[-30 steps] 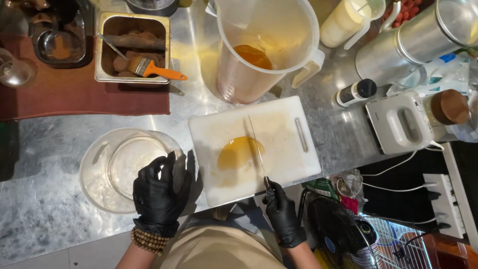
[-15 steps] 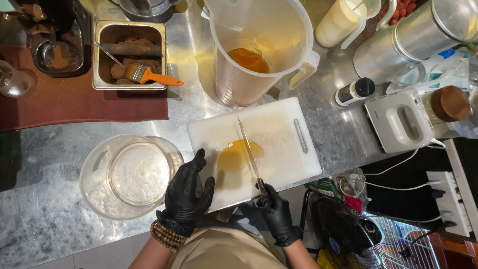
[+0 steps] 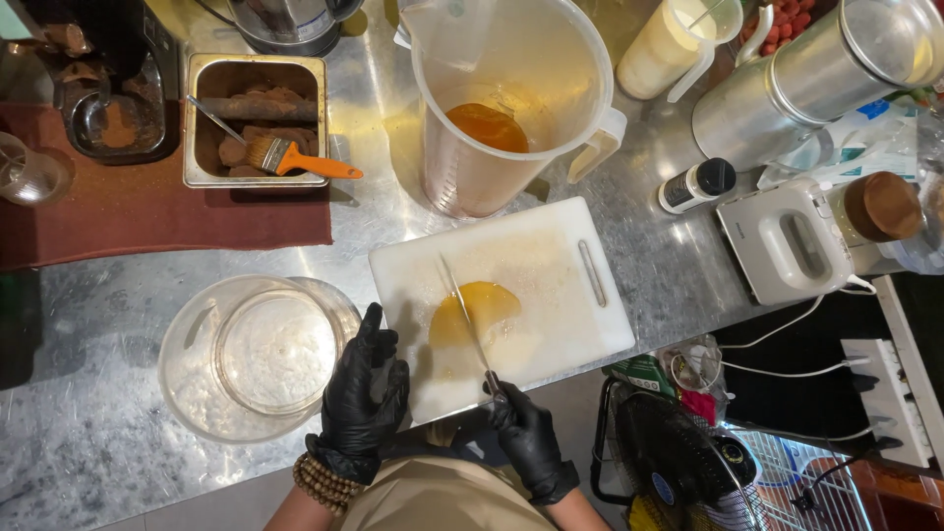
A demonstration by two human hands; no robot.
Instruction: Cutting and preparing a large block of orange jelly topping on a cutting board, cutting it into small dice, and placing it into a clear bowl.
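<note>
While right hand (image 3: 526,433) grips knife (image 3: 468,320), soft, slippery orange slab (image 3: 472,313) likely wobbles; left hand (image 3: 366,398) spread at nine o'clock beside cutting board (image 3: 551,265).

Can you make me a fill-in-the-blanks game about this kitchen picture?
1. The right hand holds a ____ over the orange slab.
2. The slab lies on a white cutting ____.
3. Both hands wear ____ gloves; the left hand rests at the board's edge.
4. The brush has an ____ handle.

Missing words: knife, board, black, orange.
</note>
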